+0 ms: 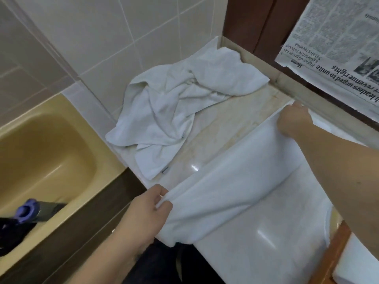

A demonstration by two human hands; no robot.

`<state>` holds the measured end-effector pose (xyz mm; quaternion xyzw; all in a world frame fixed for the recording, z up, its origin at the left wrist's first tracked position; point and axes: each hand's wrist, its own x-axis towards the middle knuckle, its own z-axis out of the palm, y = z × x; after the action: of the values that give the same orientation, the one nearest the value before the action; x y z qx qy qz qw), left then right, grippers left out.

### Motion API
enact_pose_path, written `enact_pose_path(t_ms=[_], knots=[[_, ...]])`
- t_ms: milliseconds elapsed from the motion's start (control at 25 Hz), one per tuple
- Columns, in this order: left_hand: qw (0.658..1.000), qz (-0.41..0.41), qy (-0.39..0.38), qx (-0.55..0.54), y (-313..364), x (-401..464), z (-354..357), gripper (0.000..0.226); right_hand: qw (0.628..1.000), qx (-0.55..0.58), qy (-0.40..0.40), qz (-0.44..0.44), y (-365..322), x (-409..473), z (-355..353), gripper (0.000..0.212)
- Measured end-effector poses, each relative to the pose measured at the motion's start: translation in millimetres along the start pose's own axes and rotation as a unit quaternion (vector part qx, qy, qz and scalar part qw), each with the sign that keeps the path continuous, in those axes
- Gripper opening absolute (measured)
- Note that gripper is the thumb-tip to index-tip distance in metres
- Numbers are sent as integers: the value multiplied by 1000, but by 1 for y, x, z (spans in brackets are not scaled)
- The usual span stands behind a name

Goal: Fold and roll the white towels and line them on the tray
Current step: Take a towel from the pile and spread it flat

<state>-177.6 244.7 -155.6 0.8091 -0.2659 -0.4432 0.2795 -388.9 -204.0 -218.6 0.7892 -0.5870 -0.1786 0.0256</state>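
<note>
Two bare forearms, no sleeves, dark trousers point(164, 263)

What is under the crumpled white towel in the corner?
The crumpled towel lies on the beige marble counter, by the tiled wall. Bare counter shows around its near edge. Whatever is beneath its middle is covered, so it cannot be seen.

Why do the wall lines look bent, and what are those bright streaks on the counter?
Head view: the wide-angle lens bows the tile wall lines; the streaks are lamp glare on the glossy counter; the towel gripped by the left hand and right hand looks soft, probably motion blur; the crumpled towel stays sharper.
</note>
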Motion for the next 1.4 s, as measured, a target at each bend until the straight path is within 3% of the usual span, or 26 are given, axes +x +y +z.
enact_pose_path(t_ms=[240, 440, 720, 840, 920, 1000, 1080, 1200, 1320, 1400], knots=[[996, -10, -80, -39, -30, 17, 0, 31, 999, -18, -20, -39, -2, -15, -13, 39], [971, -14, -153, -182, -40, 18, -1, 29, 997, -35, -20, -59, -3, -19, -15, 41], [983, -44, -76, -160, -55, 31, -3, 36, 1000, 8, -24, -18, -4, -12, -10, 42], [993, -64, -22, -94, -55, 34, -1, 32, 999, 43, -18, -13, -6, -15, -12, 45], [992, -44, 40, 108, -54, 30, 1, 30, 998, 62, -16, -13, -6, -18, -14, 46], [922, 77, 187, 331, -52, 24, 14, 20, 997, 82, -4, -10, -6, -22, -14, 48], [878, 208, 245, 355, -34, 23, 41, 24, 993, 120, 11, -15, -4, -20, -8, 46], [858, 340, 145, 357, -11, 37, 92, 40, 975, 223, 20, 3, 0, -18, 5, 46], [854, 309, 40, 417, -14, 47, 120, 61, 969, 248, 2, -6, 5, -16, 12, 50], [861, 286, 15, 421, -22, 42, 123, 72, 969, 245, -16, -20, 10, -16, 19, 58]])
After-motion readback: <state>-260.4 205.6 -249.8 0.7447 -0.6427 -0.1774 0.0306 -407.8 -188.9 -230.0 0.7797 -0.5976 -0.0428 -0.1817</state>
